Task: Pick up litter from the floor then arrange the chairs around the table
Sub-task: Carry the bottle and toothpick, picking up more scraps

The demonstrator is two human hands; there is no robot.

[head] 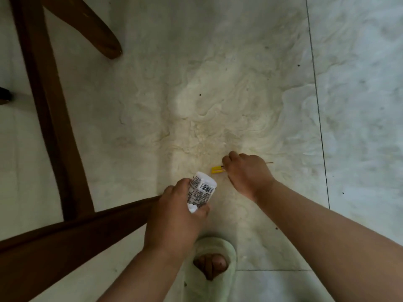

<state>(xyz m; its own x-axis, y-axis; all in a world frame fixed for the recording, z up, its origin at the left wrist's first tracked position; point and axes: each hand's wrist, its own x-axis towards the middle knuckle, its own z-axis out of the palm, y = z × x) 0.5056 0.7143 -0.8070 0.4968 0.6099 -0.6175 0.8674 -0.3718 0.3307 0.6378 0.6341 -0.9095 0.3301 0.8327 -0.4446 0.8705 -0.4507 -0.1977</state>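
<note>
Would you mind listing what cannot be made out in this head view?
- White bottle: label text blurred; its lower end hidden in the left hand.
- Thin stick: middle hidden under the right hand.
- Yellow piece: too small to identify.
- Wooden chair: cut off by the left edge.

Bottle [201, 191] in left hand [174, 219], chair frame [54, 118] left; clip [217, 170] beside right hand [248, 174]; slipper [218, 245] nearest.

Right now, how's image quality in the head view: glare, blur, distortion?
Head view: a bright warm patch washes out the floor at centre; corners fall darker and bluish; wide-angle bending curves the chair frame and tile seam; left hand and bottle slightly soft, barcode visible, text unreadable.
</note>
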